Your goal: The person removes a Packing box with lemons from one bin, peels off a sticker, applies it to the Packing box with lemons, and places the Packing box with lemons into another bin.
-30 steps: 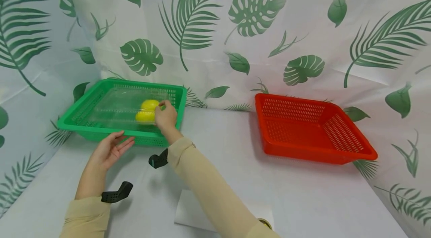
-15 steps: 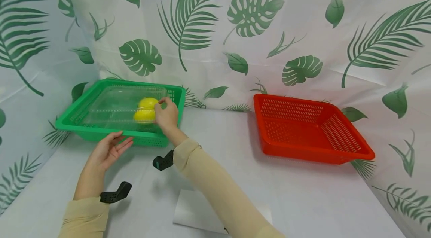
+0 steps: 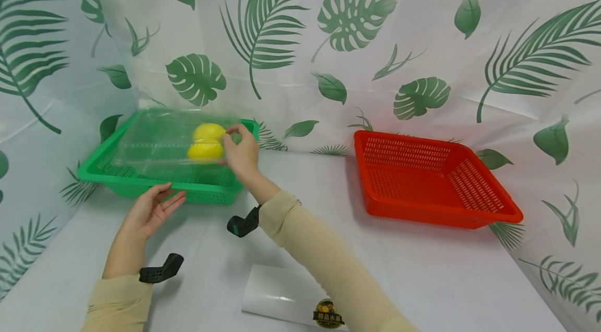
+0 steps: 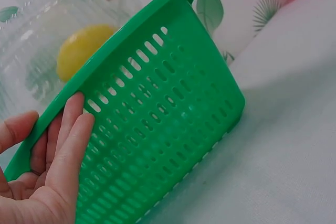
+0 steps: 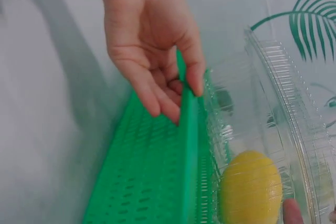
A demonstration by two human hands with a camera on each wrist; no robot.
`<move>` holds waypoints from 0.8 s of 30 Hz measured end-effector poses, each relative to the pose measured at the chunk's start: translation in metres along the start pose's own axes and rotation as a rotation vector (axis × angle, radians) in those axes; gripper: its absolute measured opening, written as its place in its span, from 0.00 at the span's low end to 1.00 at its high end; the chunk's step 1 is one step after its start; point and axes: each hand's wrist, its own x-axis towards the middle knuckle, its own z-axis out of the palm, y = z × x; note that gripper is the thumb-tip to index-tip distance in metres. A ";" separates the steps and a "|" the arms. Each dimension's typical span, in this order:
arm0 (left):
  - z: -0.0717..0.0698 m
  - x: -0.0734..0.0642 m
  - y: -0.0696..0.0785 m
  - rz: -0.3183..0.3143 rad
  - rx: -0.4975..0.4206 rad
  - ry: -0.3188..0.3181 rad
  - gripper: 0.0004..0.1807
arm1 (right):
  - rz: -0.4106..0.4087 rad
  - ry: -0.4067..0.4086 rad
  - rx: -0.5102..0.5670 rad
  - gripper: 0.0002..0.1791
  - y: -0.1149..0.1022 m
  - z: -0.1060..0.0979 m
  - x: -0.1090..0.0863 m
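My left hand (image 3: pixel 152 212) holds the front rim of the green basket (image 3: pixel 155 191), thumb over the edge and fingers along the outer wall (image 4: pixel 157 98). With thumb and fingers, my right hand (image 3: pixel 242 152) pinches the right end of a clear plastic clamshell box (image 3: pixel 150 139). The box is raised and overlaps the basket's back rim. Inside it sits a yellow lemon (image 5: pixel 252 190); in the head view yellow shows on both sides of a ridge, so I cannot tell whether there is one or two. Right fingertips (image 5: pixel 293 212) show beside the box in the right wrist view.
A red basket (image 3: pixel 441 217) stands at the right of the white table. Near the front edge lies a glossy white sheet (image 3: pixel 281 290) with a round fruit label (image 3: pixel 327 313), partly under the right sleeve. Leaf-patterned cloth (image 3: pixel 291 34) hangs behind.
My right hand has moved up and slightly right, lifting the clear clamshell box with the lemon higher in the basket. The left hand stays on the rim. The fruit label is now uncovered by the sleeve.
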 end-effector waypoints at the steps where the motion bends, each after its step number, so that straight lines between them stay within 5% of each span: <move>1: 0.000 0.000 0.000 -0.002 -0.005 -0.001 0.03 | -0.003 -0.004 -0.001 0.11 -0.002 -0.002 -0.001; 24: 0.000 0.001 0.000 0.003 0.009 -0.001 0.03 | -0.022 -0.049 -0.024 0.14 -0.018 -0.070 -0.018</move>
